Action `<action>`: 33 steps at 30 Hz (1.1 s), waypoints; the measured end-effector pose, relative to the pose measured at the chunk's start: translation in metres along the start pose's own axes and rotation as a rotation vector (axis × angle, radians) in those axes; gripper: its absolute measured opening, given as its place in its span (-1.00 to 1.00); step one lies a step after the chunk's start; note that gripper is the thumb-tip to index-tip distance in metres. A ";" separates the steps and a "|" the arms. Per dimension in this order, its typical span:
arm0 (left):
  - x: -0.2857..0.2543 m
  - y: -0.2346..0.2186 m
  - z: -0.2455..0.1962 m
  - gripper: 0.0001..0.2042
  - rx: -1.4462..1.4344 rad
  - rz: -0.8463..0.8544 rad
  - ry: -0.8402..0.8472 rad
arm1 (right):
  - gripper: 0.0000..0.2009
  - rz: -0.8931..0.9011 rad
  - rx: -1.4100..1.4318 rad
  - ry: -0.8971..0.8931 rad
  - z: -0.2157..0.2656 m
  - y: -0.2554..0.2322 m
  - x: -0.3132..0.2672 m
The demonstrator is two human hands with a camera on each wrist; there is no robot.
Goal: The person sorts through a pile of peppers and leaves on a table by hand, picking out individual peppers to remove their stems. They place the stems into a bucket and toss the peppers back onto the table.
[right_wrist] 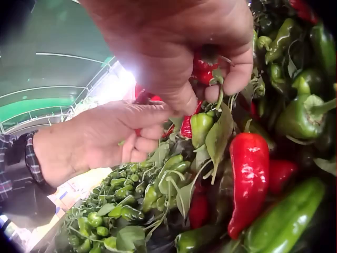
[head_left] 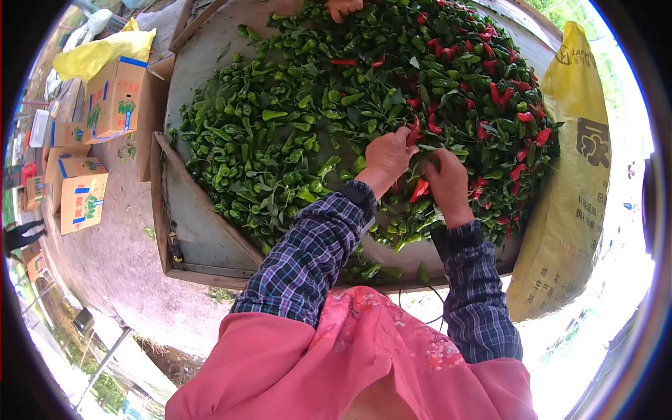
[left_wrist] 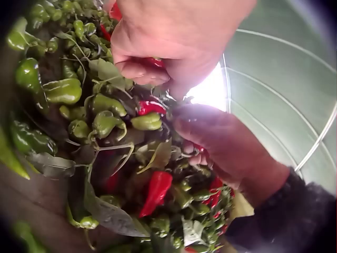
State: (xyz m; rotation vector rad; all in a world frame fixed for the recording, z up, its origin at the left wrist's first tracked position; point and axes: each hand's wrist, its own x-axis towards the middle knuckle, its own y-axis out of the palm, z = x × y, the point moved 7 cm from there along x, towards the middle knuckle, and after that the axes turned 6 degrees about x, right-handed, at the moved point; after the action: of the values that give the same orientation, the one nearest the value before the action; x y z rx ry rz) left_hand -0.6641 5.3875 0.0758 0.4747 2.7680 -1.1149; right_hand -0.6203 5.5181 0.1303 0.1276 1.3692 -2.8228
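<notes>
Both hands meet over a heap of green and red peppers mixed with leaves. My left hand [head_left: 387, 155] has its fingers curled around a red pepper [head_left: 414, 131], which pokes out past the fingertips. Close beside it, my right hand [head_left: 446, 180] holds another red pepper [right_wrist: 204, 71] in its bent fingers, at a leafy stem. A small green pepper [right_wrist: 201, 128] hangs just below the right fingers. Under the hands lie a long red pepper [right_wrist: 248, 182] and a leafy sprig [left_wrist: 105, 147]. Palms hide part of both held peppers.
A wooden-edged table [head_left: 210, 199] bears the heap, mostly green at left and redder at right. A yellow woven sack [head_left: 560, 231] stands along the right edge. Cardboard boxes [head_left: 82, 203] sit at left. Another person's hand [head_left: 343, 8] reaches in at the far edge.
</notes>
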 end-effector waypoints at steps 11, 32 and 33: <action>-0.083 -0.016 0.066 -0.77 -1.195 0.339 -0.219 | -0.72 0.034 0.142 0.039 -0.013 0.045 -0.068; -0.120 0.003 0.117 -0.57 -0.434 0.055 -0.341 | -0.87 0.159 -0.407 -0.248 0.024 0.092 -0.042; -0.126 0.000 0.124 -0.57 -0.429 0.050 -0.348 | -0.86 0.146 -0.459 -0.220 0.021 0.096 -0.041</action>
State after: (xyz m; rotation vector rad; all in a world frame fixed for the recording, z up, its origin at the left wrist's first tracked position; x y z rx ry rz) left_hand -0.5456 5.2716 0.0148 0.2646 2.5588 -0.5053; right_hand -0.5777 5.4408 0.0704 -0.0788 1.8143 -2.2563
